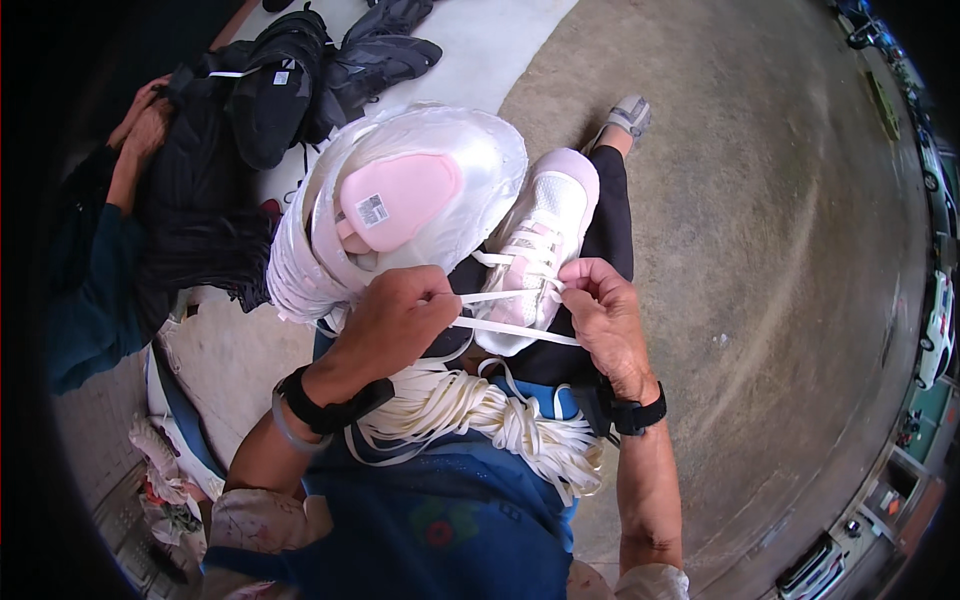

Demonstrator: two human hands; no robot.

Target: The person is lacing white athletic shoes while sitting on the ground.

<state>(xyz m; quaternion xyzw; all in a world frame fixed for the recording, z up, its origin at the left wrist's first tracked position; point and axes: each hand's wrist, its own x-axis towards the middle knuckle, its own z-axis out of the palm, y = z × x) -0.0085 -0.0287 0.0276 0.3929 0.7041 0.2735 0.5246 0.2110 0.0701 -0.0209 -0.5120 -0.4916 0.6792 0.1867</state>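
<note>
A white and pink shoe (543, 222) rests across my lap with its toe pointing away from me. A flat white shoelace (505, 328) threads through its eyelets and stretches in two strands between my hands. My left hand (400, 308) is closed in a fist around the lace, left of the shoe. At the shoe's right eyelet edge, my right hand (606, 318) pinches the lace between thumb and fingers. A thick bundle of loose white laces (480, 408) lies on my blue apron (440, 510), just below the hands.
A stack of white and pink shoe uppers (300, 270) leans close on the left. Beyond it are black shoe uppers (272, 108), handled by another person's hands (143, 122). Concrete floor (740, 250) spreads to the right, with parked vehicles (937, 315) along the far edge.
</note>
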